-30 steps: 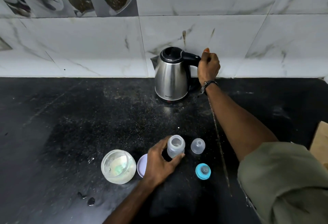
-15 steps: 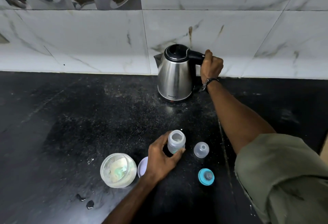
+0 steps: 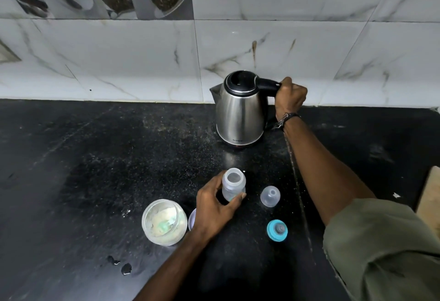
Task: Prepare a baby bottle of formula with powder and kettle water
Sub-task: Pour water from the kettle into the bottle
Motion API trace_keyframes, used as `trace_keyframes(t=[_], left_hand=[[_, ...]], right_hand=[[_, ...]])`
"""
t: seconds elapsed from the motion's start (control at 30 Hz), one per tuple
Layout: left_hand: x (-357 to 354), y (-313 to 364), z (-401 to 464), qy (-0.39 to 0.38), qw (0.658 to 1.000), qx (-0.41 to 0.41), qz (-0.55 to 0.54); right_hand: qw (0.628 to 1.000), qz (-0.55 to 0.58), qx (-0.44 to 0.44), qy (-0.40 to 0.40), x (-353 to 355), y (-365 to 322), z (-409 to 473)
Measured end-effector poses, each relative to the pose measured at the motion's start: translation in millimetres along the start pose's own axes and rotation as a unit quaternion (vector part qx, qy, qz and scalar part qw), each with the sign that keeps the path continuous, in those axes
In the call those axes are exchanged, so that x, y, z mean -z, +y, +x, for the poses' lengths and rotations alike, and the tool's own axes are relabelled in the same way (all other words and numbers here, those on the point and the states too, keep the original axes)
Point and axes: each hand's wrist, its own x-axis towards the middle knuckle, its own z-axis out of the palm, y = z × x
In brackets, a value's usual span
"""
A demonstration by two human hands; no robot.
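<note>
A steel kettle [image 3: 240,115] with a black lid stands at the back of the black counter [image 3: 95,169], against the tiled wall. My right hand [image 3: 289,97] grips its black handle. An uncapped clear baby bottle [image 3: 233,184] stands upright near the front, and my left hand [image 3: 214,207] holds its body with thumb and fingers curled round it. An open jar of pale powder [image 3: 164,222] with a greenish scoop inside sits left of that hand. The jar's lid [image 3: 192,218] lies partly hidden behind my left wrist.
A clear dome cap [image 3: 270,196] and a blue teat ring [image 3: 277,230] lie right of the bottle. A few water drops [image 3: 122,266] sit near the front left. A wooden board edge [image 3: 428,200] shows at the right. The marble tiled wall rises behind the counter.
My right hand has closed fully round the kettle handle, its raised thumb now down. The kettle still stands in place and my left hand keeps holding the bottle. The camera has shifted slightly.
</note>
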Motion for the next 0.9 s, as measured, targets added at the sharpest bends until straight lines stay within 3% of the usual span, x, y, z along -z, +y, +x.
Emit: trace_keyframes(t=[0.5, 0.9], left_hand=[[10, 19, -27, -0.017, 0.999, -0.032, -0.012], [24, 32, -39, -0.028, 0.998, -0.044, -0.042]], right_hand=[[0.987, 0.112, 0.088, -0.071, 101, -73, -25], [0.968, 0.069, 0.185, -0.155, 141, -101, -60]])
